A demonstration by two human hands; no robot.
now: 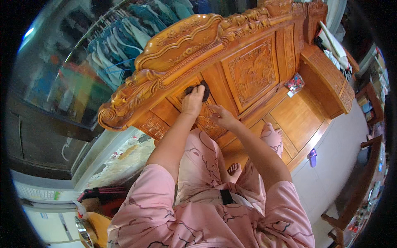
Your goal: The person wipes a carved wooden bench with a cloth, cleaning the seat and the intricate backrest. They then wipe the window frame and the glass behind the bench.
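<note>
Before me stands a carved wooden bench with a high backrest (214, 73). My left hand (194, 100) presses a dark cloth (204, 91) against a carved panel near the left end of the backrest, under the scrolled top rail. Lower and to the right, my right hand (221, 116) is held near the same panel with its fingers apart and nothing in them; whether it touches the wood I cannot tell. A larger carved panel (252, 73) lies to the right of both hands. My bare feet rest on the wooden seat (294, 121).
A small plastic packet (294, 84) lies on the seat by the backrest. The bench's armrest (328, 77) rises at the right. Clothes on hangers (119, 46) hang behind the backrest. A purple slipper (312, 157) is on the tiled floor, and a wooden table (359, 192) stands far right.
</note>
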